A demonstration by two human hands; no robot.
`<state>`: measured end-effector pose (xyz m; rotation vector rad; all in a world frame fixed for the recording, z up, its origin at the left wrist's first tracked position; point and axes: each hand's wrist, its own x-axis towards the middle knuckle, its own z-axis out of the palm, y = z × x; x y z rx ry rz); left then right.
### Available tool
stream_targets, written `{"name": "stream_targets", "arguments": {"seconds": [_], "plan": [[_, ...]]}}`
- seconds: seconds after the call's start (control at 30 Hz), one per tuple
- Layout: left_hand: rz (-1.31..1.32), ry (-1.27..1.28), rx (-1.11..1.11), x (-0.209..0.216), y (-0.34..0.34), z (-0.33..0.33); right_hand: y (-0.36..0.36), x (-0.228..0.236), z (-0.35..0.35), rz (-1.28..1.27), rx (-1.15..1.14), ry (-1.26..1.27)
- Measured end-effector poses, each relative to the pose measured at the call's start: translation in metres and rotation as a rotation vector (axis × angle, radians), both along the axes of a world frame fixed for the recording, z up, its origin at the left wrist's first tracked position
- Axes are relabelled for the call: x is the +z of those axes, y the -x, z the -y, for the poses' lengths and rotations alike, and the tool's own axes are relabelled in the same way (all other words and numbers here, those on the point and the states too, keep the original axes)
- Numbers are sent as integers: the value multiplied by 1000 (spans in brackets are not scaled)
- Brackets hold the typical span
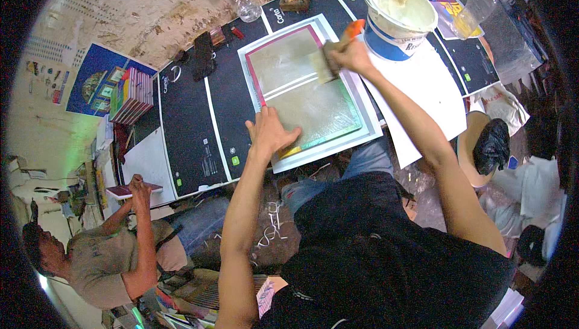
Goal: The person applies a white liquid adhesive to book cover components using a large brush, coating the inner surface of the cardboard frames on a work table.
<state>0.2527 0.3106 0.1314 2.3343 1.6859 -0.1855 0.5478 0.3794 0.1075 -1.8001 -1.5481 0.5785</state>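
My right hand grips a wide, flat glue brush with an orange handle end. Its bristles, smeared by motion, lie over the far right part of a printed sheet. Two grey, wet-looking panels fill that sheet, split by pale stripes, with maroon and green along its edges. Underneath is a larger white-bordered sheet. My left hand rests with spread fingers on the near left edge of the printed sheet, holding nothing.
A bucket of white paste stands at the back right on white paper. Behind are a plastic bottle and a small box. Stacked books stand left. A co-worker holds a maroon board.
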Motion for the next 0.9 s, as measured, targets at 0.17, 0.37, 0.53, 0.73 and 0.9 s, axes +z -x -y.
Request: {"name": "stream_targets", "arguments": {"seconds": [0.17, 0.37, 0.53, 0.73, 0.9], "plan": [[18, -88, -128, 2, -20, 4, -42, 39, 16, 259, -181, -18], [118, 100, -401, 0, -61, 26, -15, 26, -46, 89, 573, -113], [143, 95, -418, 0, -63, 21, -38, 12, -154, 390, 372, -143], [272, 169, -409, -5, -46, 14, 11, 46, -168, 226, 469, -234], [371, 162, -407, -1, -46, 10, 63, 35, -190, 166, 938, 50]]}}
